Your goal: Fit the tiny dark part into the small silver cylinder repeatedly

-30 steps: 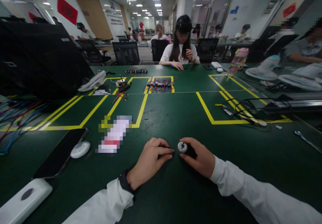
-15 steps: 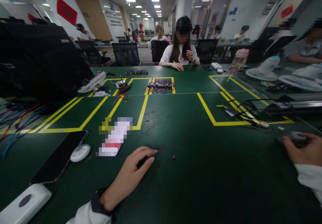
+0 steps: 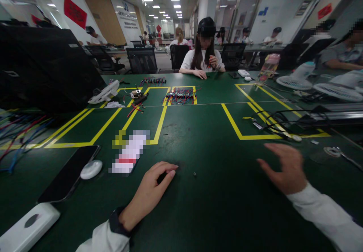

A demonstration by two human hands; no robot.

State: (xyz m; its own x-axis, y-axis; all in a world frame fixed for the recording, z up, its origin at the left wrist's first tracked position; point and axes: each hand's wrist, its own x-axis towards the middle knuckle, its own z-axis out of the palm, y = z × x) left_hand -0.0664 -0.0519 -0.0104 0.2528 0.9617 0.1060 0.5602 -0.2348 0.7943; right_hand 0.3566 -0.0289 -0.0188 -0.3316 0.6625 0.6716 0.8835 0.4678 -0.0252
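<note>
My left hand rests on the green table, fingers curled over a dark patch that I cannot make out. A tiny dark ring-like part lies just right of its fingertips. My right hand hovers low over the table to the right, fingers spread and empty, slightly blurred. A small round silvery part lies on the table beyond it, beside a metal tool.
On the left lie a black phone, a white oval item and a white box. Coloured wires sit far left, black cables right. A person sits opposite. Yellow tape marks bays.
My right hand let go of the round silvery part at the far right and has come back toward the middle, empty. My left hand has barely moved.
</note>
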